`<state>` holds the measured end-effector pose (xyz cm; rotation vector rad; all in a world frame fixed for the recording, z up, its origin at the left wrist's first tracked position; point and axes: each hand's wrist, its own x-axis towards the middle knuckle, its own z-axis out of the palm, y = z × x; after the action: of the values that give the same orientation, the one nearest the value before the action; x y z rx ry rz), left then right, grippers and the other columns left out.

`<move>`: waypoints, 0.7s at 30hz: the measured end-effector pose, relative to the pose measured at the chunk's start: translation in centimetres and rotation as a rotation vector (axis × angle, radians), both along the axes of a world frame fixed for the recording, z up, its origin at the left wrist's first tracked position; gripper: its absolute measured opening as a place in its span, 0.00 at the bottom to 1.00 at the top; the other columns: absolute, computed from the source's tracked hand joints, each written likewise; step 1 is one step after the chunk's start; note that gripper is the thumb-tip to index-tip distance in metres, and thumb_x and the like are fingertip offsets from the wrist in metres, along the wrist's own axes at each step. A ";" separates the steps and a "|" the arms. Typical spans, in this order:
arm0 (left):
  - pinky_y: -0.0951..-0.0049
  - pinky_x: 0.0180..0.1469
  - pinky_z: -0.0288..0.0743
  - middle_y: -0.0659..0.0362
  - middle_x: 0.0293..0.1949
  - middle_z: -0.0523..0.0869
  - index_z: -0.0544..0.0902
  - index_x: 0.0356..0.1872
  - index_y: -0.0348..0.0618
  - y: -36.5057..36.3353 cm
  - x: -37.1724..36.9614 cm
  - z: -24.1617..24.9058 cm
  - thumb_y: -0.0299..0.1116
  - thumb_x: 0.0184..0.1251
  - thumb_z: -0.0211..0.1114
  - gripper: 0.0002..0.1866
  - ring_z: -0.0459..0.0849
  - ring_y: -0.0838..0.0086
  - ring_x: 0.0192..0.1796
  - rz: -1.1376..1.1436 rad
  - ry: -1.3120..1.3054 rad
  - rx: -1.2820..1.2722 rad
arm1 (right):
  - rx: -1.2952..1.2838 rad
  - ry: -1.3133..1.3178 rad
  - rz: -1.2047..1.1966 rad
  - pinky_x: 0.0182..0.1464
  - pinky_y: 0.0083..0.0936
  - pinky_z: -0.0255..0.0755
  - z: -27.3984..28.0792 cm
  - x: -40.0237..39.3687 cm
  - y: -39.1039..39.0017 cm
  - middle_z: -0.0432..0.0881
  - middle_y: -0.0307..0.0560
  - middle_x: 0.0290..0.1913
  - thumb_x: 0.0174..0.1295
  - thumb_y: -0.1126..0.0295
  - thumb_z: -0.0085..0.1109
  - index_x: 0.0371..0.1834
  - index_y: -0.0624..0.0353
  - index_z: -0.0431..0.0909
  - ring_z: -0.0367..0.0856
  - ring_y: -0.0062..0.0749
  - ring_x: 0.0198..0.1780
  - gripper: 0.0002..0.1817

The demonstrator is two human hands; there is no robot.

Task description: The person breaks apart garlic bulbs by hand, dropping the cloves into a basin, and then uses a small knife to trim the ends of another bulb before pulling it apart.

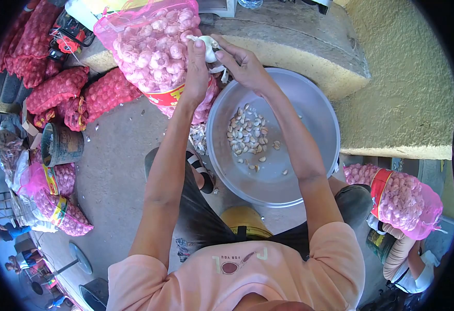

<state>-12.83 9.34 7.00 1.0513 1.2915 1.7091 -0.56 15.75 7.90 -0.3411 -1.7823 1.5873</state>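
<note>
Two hands grasping one garlic bulb (210, 48): I see the left hand (198, 67) holding its left side, thumb up against it, and the right hand (244, 66) closed on its other side. Bulb shows near a pink net bag (157, 54) of garlic, beyond the wide metal basin (315, 135). Loose cloves (246, 132) lie in the basin, mostly toward its left side.

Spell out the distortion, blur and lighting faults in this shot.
Head view: strong fisheye, with black curving around the sides and the ledge bowed; head view: basin shows a soft sheen, its cloves still distinguishable; head view: bluish haze at the left edge, where distant people look small and soft.
</note>
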 end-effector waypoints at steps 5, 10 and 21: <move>0.75 0.33 0.70 0.63 0.34 0.76 0.74 0.45 0.46 -0.6 -2.0 0.1 0.63 0.73 0.34 0.31 0.74 0.80 0.34 -0.102 -0.040 -0.239 | 0.109 -0.185 0.114 0.65 0.23 0.60 -0.1 1.2 2.7 0.76 0.45 0.61 0.68 0.60 0.55 0.67 0.57 0.67 0.70 0.22 0.61 0.26; 0.78 0.33 0.67 0.62 0.31 0.74 0.73 0.44 0.47 -0.8 -1.8 1.0 0.66 0.70 0.40 0.31 0.71 0.79 0.33 -0.165 -0.004 -0.291 | 0.141 -0.169 0.160 0.66 0.23 0.60 0.1 1.6 2.2 0.74 0.46 0.64 0.68 0.59 0.55 0.66 0.59 0.67 0.70 0.24 0.63 0.26; 0.78 0.36 0.69 0.64 0.35 0.76 0.73 0.52 0.46 -0.9 -1.6 0.8 0.63 0.73 0.35 0.32 0.73 0.82 0.36 -0.138 0.117 -0.251 | 0.191 -0.230 0.123 0.60 0.20 0.64 0.5 2.3 2.5 0.79 0.41 0.57 0.68 0.60 0.54 0.66 0.57 0.69 0.74 0.20 0.55 0.25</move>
<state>-14.44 8.40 7.77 1.0763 1.4300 1.3610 1.79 18.24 8.44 -0.3387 -2.1498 1.4932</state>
